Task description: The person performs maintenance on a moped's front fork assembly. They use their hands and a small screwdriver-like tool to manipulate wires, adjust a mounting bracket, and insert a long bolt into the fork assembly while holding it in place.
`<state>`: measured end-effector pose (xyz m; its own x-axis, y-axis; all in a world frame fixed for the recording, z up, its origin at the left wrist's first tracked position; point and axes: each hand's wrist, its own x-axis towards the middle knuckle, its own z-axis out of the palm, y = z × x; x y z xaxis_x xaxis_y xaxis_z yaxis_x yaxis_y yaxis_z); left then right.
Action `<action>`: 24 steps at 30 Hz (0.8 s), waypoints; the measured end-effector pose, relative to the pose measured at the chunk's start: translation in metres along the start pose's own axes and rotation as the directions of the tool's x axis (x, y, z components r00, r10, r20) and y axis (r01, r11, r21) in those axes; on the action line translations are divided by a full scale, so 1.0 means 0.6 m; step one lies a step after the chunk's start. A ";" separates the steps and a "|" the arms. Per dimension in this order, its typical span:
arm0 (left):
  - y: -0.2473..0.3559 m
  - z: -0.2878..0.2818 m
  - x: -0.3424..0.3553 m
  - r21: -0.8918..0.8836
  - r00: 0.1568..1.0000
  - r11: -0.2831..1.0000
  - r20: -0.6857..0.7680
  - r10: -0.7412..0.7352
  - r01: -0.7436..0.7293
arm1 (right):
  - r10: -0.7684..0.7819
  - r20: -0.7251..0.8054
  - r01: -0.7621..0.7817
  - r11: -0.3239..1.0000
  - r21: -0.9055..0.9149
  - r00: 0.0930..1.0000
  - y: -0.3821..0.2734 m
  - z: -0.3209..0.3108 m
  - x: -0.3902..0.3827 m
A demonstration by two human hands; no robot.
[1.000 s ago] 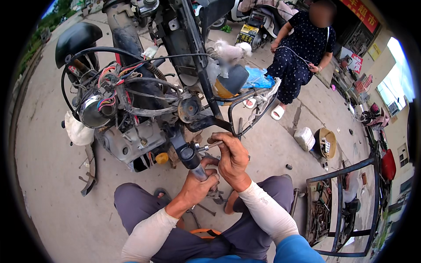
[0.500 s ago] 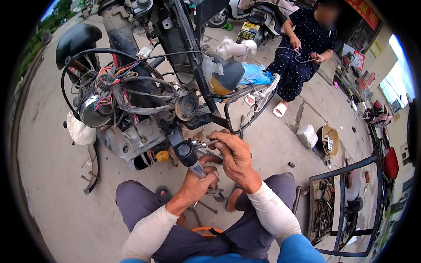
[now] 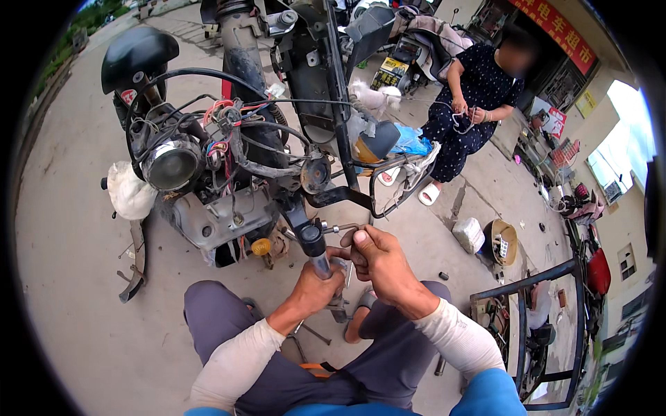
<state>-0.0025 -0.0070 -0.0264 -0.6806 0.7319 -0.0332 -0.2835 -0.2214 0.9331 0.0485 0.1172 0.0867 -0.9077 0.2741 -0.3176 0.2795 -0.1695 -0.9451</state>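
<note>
My left hand [image 3: 313, 288] is closed around the silver fork tube [image 3: 320, 265] of a partly stripped motorcycle. A black clamp [image 3: 312, 240] encircles the tube just above that grip. Shiny bolts [image 3: 326, 228] stick out of the clamp's right side. Closed on a thin L-shaped hex key [image 3: 347, 227], my right hand [image 3: 390, 267] sits right of the clamp. The key's short end points at a bolt head; whether it is seated inside cannot be made out. Beyond the clamp lie tangled wires [image 3: 222, 128], a round headlight [image 3: 173, 166] and an orange indicator [image 3: 261, 247].
A black metal frame [image 3: 522, 326] stands at right, with tools behind its bars. A brown basin [image 3: 510, 243] and a white block [image 3: 468, 236] lie on the concrete. A person [image 3: 479, 97] sits at far right, holding a cord, near a small white dog [image 3: 374, 97]. A curved metal part [image 3: 135, 260] lies left.
The view has shifted, so the motorcycle sits further right and lower. My right hand has changed its hold on the hex key, thumb now up. The left hand still grips the tube.
</note>
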 end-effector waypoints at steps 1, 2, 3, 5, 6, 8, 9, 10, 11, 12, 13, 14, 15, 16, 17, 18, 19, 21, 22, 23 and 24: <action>-0.002 0.001 0.003 -0.018 1.000 1.000 0.002 0.012 -0.012 | 0.190 0.047 -0.195 0.967 0.165 0.981 -0.030 0.003 -0.010; -0.007 0.002 0.007 -0.035 1.000 0.999 0.003 0.022 -0.022 | 0.299 0.155 -0.335 0.882 0.332 0.941 -0.058 0.001 -0.020; -0.012 0.000 0.003 -0.041 1.000 0.999 0.003 0.011 -0.011 | 0.322 0.141 -0.352 0.861 0.367 0.936 -0.075 0.010 -0.024; 0.004 -0.002 0.003 -0.032 1.000 0.999 -0.024 -0.011 0.010 | 0.366 0.103 -0.373 0.825 0.424 0.925 -0.103 0.022 -0.029; 0.011 0.000 0.004 -0.033 0.999 0.999 -0.036 -0.015 0.014 | 0.319 0.158 -0.356 0.823 0.443 0.934 -0.100 0.020 -0.030; -0.002 0.003 -0.002 -0.034 0.999 0.999 -0.005 -0.036 0.036 | 0.293 0.157 -0.331 0.795 0.507 0.943 -0.085 0.018 -0.045; -0.004 0.005 -0.002 -0.027 0.999 0.999 0.005 -0.043 0.043 | 0.275 0.164 -0.320 0.779 0.539 0.947 -0.079 0.013 -0.049; -0.004 0.010 0.003 -0.023 0.999 0.999 0.012 -0.032 0.033 | 0.232 0.228 -0.320 0.796 0.514 0.946 -0.070 -0.005 -0.043; -0.001 0.007 0.001 -0.013 0.999 0.999 0.005 -0.037 0.037 | 0.226 0.183 -0.288 0.830 0.477 0.957 -0.066 0.000 -0.045; 0.002 0.004 0.000 -0.004 0.999 0.999 -0.001 -0.041 0.041 | 0.218 0.138 -0.257 0.862 0.437 0.966 -0.065 0.009 -0.048; 0.003 0.001 0.000 0.005 0.999 0.999 -0.008 -0.045 0.045 | 0.207 0.092 -0.227 0.890 0.395 0.974 -0.062 0.016 -0.050; 0.002 0.001 -0.001 -0.009 0.999 0.999 -0.013 -0.045 0.045 | 0.185 0.080 -0.201 0.909 0.364 0.980 -0.055 0.019 -0.050; 0.000 0.001 0.000 -0.023 0.999 0.999 -0.019 -0.045 0.045 | 0.169 0.082 -0.188 0.902 0.389 0.982 -0.051 0.019 -0.047; -0.003 0.002 0.001 -0.037 0.999 0.998 -0.025 -0.045 0.044 | 0.154 0.083 -0.174 0.894 0.412 0.985 -0.047 0.017 -0.042; -0.003 0.001 0.000 -0.059 0.998 0.997 -0.025 -0.049 0.048 | 0.132 0.088 -0.158 0.882 0.443 0.987 -0.043 0.017 -0.038; -0.005 0.002 0.000 -0.082 0.998 0.995 -0.026 -0.053 0.051 | 0.129 0.164 -0.194 0.850 0.490 0.978 -0.046 0.010 -0.038; -0.006 0.002 0.001 -0.104 0.998 0.993 -0.028 -0.057 0.054 | 0.116 0.185 -0.195 0.845 0.499 0.976 -0.045 0.008 -0.034; 0.005 0.004 -0.004 -0.202 0.998 0.978 0.012 -0.061 0.062 | 0.098 0.212 -0.200 0.821 0.534 0.972 -0.030 -0.002 -0.028; 0.012 0.006 -0.006 -0.250 0.998 0.966 0.030 -0.062 0.068 | 0.080 0.220 -0.198 0.782 0.591 0.972 -0.022 -0.004 -0.019; 0.018 0.002 -0.010 -0.217 0.996 0.972 0.021 -0.091 0.094 | 0.079 0.251 -0.216 0.783 0.584 0.965 -0.020 -0.003 -0.021; 0.019 -0.001 -0.011 -0.186 0.992 0.975 0.015 -0.121 0.122 | 0.079 0.278 -0.231 0.784 0.576 0.957 -0.019 -0.003 -0.026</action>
<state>-0.0018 -0.0147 -0.0157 -0.6308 0.7631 -0.1407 -0.4851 -0.2463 0.8390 0.0600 0.1167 0.1020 -0.9340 -0.0137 -0.3570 0.2488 -0.7420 -0.6226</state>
